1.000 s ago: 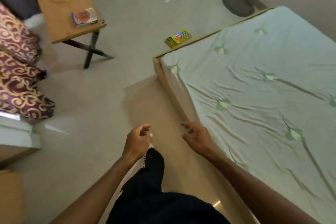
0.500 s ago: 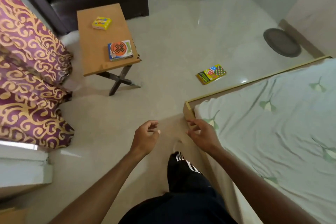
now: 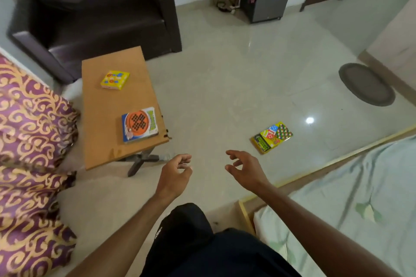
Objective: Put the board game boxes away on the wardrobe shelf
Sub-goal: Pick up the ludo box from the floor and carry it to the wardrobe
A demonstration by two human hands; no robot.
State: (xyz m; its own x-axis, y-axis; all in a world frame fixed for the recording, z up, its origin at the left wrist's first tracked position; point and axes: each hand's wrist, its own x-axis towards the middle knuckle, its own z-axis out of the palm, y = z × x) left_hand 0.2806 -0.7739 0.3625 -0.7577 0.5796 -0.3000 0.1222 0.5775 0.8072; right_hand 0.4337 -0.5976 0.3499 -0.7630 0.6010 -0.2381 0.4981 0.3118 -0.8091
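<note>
**Hands empty, three boxes out**

Left hand [image 3: 174, 175] loosely curled, right hand [image 3: 246, 170] loosely spread; both hold nothing. Beyond: yellow-green box [image 3: 272, 137] flat on floor [image 3: 225, 87]. Blue-orange box [image 3: 139, 124] at table [image 3: 108, 105] near edge; small yellow box [image 3: 115, 79] farther along. Lettering unreadable.

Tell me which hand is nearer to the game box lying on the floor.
Right. The right hand hovers just short of the floor box, slightly to its left; the left hand hangs farther left, nearer the wooden table.

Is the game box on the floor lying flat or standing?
Flat: the yellow box lies face up on the floor, its printed lid showing.
</note>
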